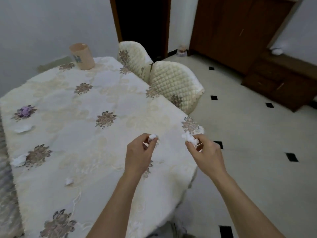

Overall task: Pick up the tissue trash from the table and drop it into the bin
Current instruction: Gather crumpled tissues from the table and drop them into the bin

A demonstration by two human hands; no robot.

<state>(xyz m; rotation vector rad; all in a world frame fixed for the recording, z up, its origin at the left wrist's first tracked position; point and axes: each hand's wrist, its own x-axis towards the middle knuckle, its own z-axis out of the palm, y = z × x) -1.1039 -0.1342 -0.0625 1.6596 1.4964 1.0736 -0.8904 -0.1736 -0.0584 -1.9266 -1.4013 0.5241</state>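
My left hand [139, 152] pinches a small white tissue wad [152, 137] above the table [120, 100]. My right hand [206, 154] grips a larger crumpled white tissue [189, 137] at the table's right edge. More tissue trash lies on the cloth: a purple piece [25, 111] at the far left, a white piece [23, 128] below it, another white piece [18, 160] near the left edge, and a small white scrap [69, 181] closer to me. A beige bin [82, 56] stands upright at the table's far end.
Two quilted cream chairs [175, 85] are pushed against the table's right side. To the right lies tiled floor with black diamonds [257, 134]. A dark wooden cabinet [274, 78] stands at the far right, and a dark doorway [144, 23] opens behind the chairs.
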